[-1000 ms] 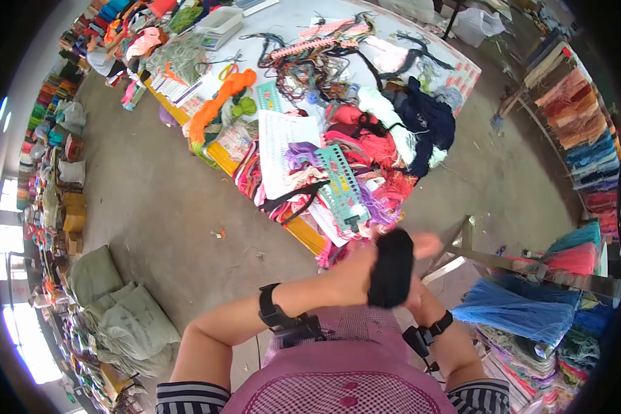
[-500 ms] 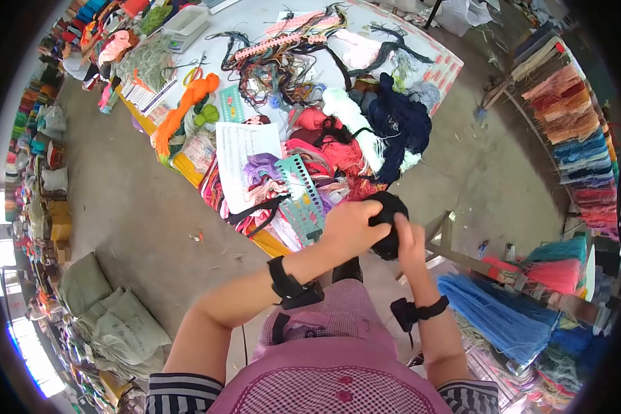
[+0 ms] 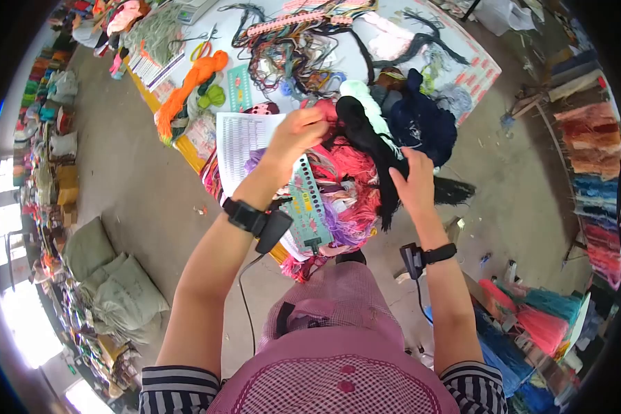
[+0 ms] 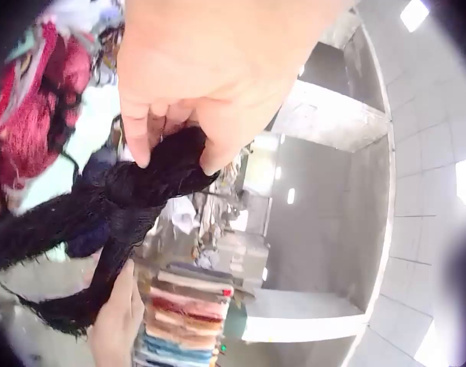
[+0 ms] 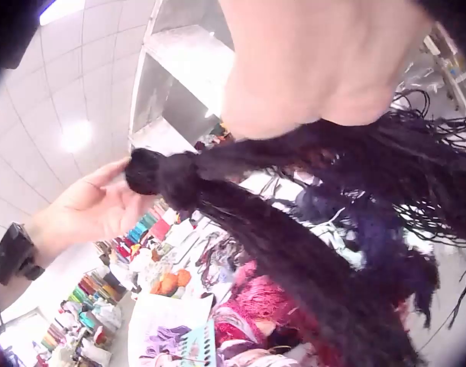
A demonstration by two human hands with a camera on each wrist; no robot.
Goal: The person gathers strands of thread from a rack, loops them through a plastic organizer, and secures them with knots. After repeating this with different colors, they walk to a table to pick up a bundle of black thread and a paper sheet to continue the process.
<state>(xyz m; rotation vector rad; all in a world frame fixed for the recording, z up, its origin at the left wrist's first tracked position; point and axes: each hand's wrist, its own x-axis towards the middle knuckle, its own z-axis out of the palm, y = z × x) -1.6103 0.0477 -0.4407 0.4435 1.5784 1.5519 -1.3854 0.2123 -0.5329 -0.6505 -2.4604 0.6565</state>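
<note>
A black yarn skein [image 3: 369,141], knotted near its looped end, hangs over the front of the table with two loose tails. My left hand [image 3: 298,141] pinches the loop; in the left wrist view its thumb and fingers grip the black loop [image 4: 179,164] just above the knot. My right hand [image 3: 417,186] is lower and to the right, holding one tail, whose frayed end [image 3: 455,191] sticks out past it. In the right wrist view that tail runs under the right hand [image 5: 317,76], its fingertips hidden, while the other tail [image 5: 294,267] hangs free.
Below the hands, the table [image 3: 231,58] bears pink and red yarn [image 3: 341,165], a printed sheet [image 3: 238,141], a green holed card [image 3: 307,214], navy yarn [image 3: 421,124] and an orange skein [image 3: 193,90]. Hanging yarn racks [image 3: 586,138] stand at the right, stuffed sacks [image 3: 124,297] at the left.
The black yarn has gone from a compact bundle between both hands to a hanging skein with spread tails. The left hand has moved up and left, the right hand slightly up, drawing apart.
</note>
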